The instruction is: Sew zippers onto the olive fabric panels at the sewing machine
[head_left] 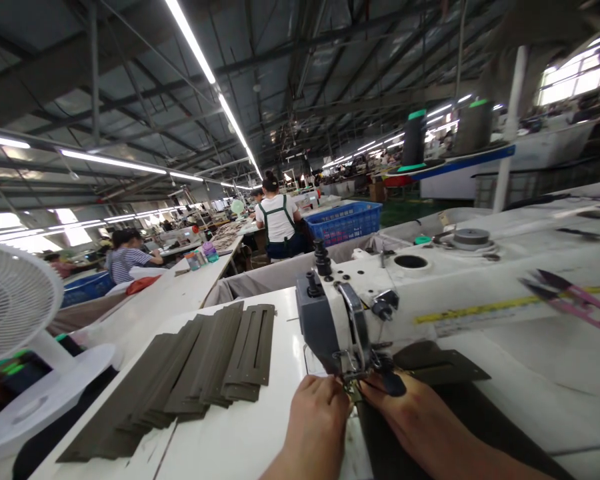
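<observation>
**Both hands close at sewing needle, dark cloth btwn and under them**

The L hand (321, 415) and the R hand (405, 403) are at the needle area of a white-and-grey sewing machine (325, 320), one on each side. L fingers are curled and held together; their tips are partly hidden, so I can't tell if they pinch sth. R fingers reach in by the presser foot, near the dark cloth (377, 437); their exact grip is also unclear. This cloth lies btwn the hands, passes below the R forearm and spreads out to its R side. Behind the R hand, a slotted piece (447, 365) lies flat.

On the white worktop (275, 407), L of the machine, many olive strips (205, 363) overlap in a slanted row; the ones nearest the machine show long slots. Pink-handled snips (575, 299) are on the machine arm, w/ a yellow measuring tape (475, 311) along it. Thread cones (414, 140) stand above, on a rack. A white fan (17, 300) is at far L.

Further back: a blue basket (345, 223), a person in white top (280, 220), seen from behind, and a person in striped top (129, 259), under a dark roof w/ long tube lights (195, 43).
</observation>
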A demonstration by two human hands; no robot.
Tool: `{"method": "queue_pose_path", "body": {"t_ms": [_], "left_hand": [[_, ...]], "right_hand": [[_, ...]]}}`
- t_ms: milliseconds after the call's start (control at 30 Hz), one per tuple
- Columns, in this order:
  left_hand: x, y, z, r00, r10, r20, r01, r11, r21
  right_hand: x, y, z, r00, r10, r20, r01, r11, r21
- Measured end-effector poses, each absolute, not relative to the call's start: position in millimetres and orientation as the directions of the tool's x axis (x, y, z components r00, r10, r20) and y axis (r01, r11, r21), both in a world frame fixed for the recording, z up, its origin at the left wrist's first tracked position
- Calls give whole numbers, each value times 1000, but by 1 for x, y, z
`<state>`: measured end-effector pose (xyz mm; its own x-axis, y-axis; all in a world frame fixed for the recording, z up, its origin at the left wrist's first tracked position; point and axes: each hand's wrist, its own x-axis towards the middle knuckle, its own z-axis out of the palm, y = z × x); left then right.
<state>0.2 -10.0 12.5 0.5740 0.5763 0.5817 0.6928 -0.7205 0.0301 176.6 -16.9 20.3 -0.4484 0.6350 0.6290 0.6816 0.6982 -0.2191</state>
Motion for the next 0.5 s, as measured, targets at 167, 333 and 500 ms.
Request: {"method": "queue_pose_path", "body": {"t_ms": [167,333,500], "left_hand": [[0,-9,14,523,621,583,716,-692,94],[-11,-34,35,515,696,500,705,-676,216],[-22,-84,30,631,645,430,614,-755,231]], "right_hand": [[183,-16,19,-510,366,778,705,696,135],[233,-32,13,-473,419,775,838,485,249],[253,-90,-19,-652,296,698,713,551,433]]}}
